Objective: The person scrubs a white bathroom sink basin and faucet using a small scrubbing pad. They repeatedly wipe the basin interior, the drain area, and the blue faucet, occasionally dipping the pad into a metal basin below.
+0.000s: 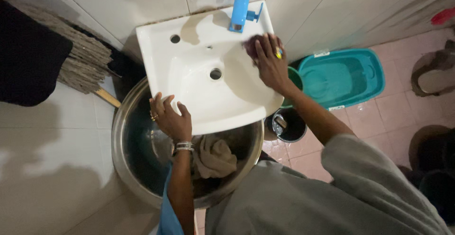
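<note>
The right hand [270, 64] lies flat, fingers stretched together, on a dark purple scrubbing cloth [252, 45] and presses it on the back right corner of the white ceramic wash basin [199, 69], just below the bright blue plastic tap [239, 10]. Most of the cloth is hidden under the palm, so I cannot tell its shape. The left hand [169, 117] holds the front rim of the basin, fingers spread over the edge and curled on it. Under the basin stands a large round steel tub [124, 154] with a beige rag [214, 157] inside, partly covered by the arm. A teal plastic box [343, 76] stands on the pink floor at the right.
</note>
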